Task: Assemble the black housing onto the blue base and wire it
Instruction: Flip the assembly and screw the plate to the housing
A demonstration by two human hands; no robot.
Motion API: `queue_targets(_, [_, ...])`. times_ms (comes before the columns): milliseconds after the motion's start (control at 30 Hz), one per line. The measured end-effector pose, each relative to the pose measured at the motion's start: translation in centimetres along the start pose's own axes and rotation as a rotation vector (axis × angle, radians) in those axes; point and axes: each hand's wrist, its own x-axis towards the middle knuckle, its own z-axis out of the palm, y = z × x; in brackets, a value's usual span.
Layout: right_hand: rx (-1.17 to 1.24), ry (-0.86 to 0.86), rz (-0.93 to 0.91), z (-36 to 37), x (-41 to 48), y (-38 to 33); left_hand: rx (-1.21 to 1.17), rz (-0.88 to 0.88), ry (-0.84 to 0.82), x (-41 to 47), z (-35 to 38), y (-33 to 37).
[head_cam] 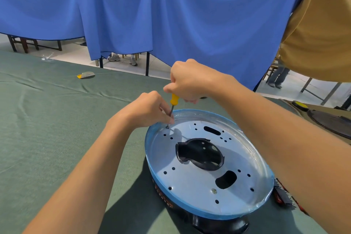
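orange print (164, 197) on black housing (218, 224), unreadable

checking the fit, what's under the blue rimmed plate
A black housing lies under the plate, showing below its near rim and through the middle cut-out. The rest is covered by the plate.

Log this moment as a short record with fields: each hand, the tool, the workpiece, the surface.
right hand: grips the yellow handle of the screwdriver from above
left hand: pinches the screwdriver's shaft near its tip
tip: on a screw at the far left edge of the silver plate
blue base: rim surrounds the plate
black housing: shows beneath the base and through the centre opening
surface: green cloth
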Motion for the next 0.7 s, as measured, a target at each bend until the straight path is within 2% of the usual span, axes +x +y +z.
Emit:
queue_targets(100, [0.017, 0.054, 0.062, 0.8, 0.5, -0.1, -0.195, 0.031, 0.101, 0.2, -0.1, -0.3])
queue_targets(200, [0.024, 0.031, 0.061, 0.8, 0.5, 0.0, -0.273, 0.05, 0.151, 0.2, 0.4, -0.5])
queue_targets(333, [0.012, -0.041, -0.075, -0.3, 0.0, 0.2, -0.336, 0.057, 0.137, 0.2, 0.6, -1.0])
queue_targets(433, [0.049, -0.005, -0.154, -0.6, -0.3, 0.0, -0.336, 0.051, 0.095, 0.3, 0.3, -1.3])
queue_targets(567, [0.025, 0.063, -0.042, 0.0, -0.1, -0.5, -0.379, 0.062, 0.051, 0.2, 0.5, -1.4])
queue_targets(700, [0.069, 0.091, 0.092, 0.7, -0.1, 0.3, -0.436, 0.024, 0.146, 0.0, 1.2, -1.3])
